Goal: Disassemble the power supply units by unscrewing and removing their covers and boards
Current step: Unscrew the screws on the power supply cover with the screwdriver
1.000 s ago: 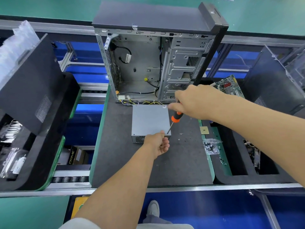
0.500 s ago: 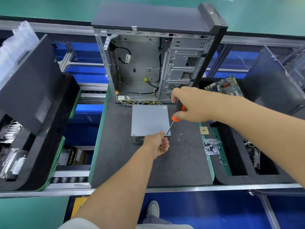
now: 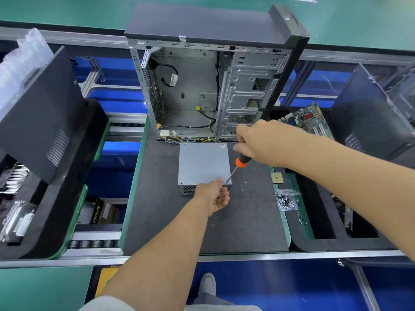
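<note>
A grey power supply unit (image 3: 203, 163) lies flat on the dark mat (image 3: 157, 221), in front of the open computer case (image 3: 190, 93). My right hand (image 3: 262, 142) grips a screwdriver (image 3: 240, 162) with a black and orange handle. Its tip stands on the unit's near right corner. My left hand (image 3: 211, 196) holds that same corner, thumb at the top edge and fingers curled in front of the vented face. Yellow and black cables (image 3: 208, 139) run from the unit's far side toward the case.
A bag of small dark parts (image 3: 287, 199) and a small chip (image 3: 276, 178) lie right of the mat. A green circuit board (image 3: 311, 118) leans in the right foam tray (image 3: 314, 241). Black panels stand on the left tray (image 3: 42, 113) and the far right (image 3: 363, 122).
My right hand has shifted slightly on the screwdriver handle while the tip stays at the same corner. My left hand and the unit have not moved.
</note>
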Demonstrator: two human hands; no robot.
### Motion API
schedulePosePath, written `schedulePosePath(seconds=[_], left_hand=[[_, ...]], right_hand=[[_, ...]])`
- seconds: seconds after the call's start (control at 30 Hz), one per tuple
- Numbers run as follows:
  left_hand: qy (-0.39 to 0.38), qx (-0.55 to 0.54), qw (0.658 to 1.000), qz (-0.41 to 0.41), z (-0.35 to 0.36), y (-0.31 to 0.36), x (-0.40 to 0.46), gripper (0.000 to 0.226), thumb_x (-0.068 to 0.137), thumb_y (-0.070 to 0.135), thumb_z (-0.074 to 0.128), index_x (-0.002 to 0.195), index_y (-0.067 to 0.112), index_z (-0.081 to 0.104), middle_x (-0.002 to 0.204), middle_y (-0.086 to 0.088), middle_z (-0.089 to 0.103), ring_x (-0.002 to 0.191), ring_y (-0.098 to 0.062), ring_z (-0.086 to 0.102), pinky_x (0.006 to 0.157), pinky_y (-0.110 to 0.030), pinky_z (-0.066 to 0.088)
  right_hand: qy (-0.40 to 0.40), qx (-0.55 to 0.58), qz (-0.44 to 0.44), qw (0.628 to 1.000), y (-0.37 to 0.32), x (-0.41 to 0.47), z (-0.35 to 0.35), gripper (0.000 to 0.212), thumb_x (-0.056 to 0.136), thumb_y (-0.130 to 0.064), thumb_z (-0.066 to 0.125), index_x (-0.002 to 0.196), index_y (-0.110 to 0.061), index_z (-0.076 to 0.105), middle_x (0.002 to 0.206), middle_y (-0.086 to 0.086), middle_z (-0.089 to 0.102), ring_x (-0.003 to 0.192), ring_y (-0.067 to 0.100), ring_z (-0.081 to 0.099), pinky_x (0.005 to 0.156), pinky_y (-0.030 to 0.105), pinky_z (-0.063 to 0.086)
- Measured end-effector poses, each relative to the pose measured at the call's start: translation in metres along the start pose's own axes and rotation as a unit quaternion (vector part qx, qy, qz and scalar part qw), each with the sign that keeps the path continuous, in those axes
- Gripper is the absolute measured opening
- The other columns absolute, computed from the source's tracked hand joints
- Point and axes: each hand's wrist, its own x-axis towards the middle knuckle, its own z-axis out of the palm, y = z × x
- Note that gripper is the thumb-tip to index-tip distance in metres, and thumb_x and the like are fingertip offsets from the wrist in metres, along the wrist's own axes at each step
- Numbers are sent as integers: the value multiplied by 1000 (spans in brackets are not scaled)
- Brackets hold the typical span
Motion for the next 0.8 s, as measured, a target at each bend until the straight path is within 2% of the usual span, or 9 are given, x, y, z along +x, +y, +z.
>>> schedulePosePath(seconds=[0.1, 0.23, 0.3, 0.37, 0.43, 0.53, 0.67, 0.73, 0.8], left_hand=[[0, 2, 1000, 0, 0, -1, 1, 31, 102, 29, 59, 87, 2, 62, 77, -10, 63, 59, -19, 59, 54, -28, 53], [0, -1, 1000, 0, -1, -1, 0, 31, 101, 29, 60, 87, 2, 62, 77, -10, 63, 59, -19, 59, 54, -27, 54], [0, -1, 1000, 0, -1, 0, 0, 31, 101, 29, 60, 88, 2, 63, 76, -10, 63, 58, -19, 59, 53, -27, 54], [0, -2, 1000, 0, -1, 0, 0, 30, 101, 29, 60, 87, 2, 63, 76, -10, 63, 59, -19, 59, 54, -27, 54], [0, -3, 1000, -1, -1, 0, 0, 31, 101, 29, 60, 86, 2, 62, 76, -10, 63, 59, -19, 59, 54, -27, 53], [-2, -3, 1000, -2, -2, 0, 0, 30, 101, 29, 60, 87, 2, 63, 76, -10, 63, 59, -19, 59, 52, -27, 53], [-2, -3, 1000, -2, -2, 0, -1, 31, 101, 29, 61, 87, 2, 63, 76, -10, 64, 60, -19, 60, 52, -27, 53], [-3, -3, 1000, -3, -2, 0, -1, 31, 101, 29, 61, 86, 2, 63, 75, -10, 64, 59, -19, 60, 52, -27, 53], [-2, -3, 1000, -2, -1, 0, -1, 31, 101, 29, 60, 85, 2, 63, 75, -10, 63, 59, -19, 60, 52, -26, 54]], right_hand=[[-1, 151, -19, 988, 3, 1, 2, 28, 92, -35, 61, 111, -20, 48, 92, -6, 52, 91, 22, 45, 76, 37, 44], [48, 246, 25, 968, 1, 3, 10, 42, 89, -56, 61, 108, -20, 51, 81, -8, 53, 73, 7, 44, 57, 23, 34], [46, 208, 70, 975, -1, -1, 10, 48, 93, -67, 41, 109, -23, 51, 75, -2, 49, 73, 16, 52, 58, 30, 42], [51, 50, 79, 994, 0, -3, 8, 31, 104, -49, 35, 134, -42, 39, 73, 1, 33, 76, 28, 52, 54, 36, 44], [27, -21, 86, 996, -1, -4, 6, 42, 105, -33, 36, 143, -48, 29, 75, 3, 31, 73, 30, 43, 46, 34, 30], [28, 50, 87, 995, 2, -2, 2, 33, 98, -53, 45, 110, -23, 52, 82, 4, 49, 73, 27, 47, 58, 35, 39], [9, 261, 30, 965, 3, 0, 2, 35, 83, -44, 71, 105, -24, 53, 99, -2, 56, 92, 22, 54, 76, 38, 49], [-20, 243, 68, 967, 2, 1, 1, 46, 82, -63, 65, 101, -24, 51, 92, 0, 54, 84, 23, 56, 70, 38, 48], [-7, 127, 113, 985, 1, 3, 1, 66, 78, -83, 45, 90, -18, 50, 79, 2, 50, 67, 22, 52, 56, 35, 42]])
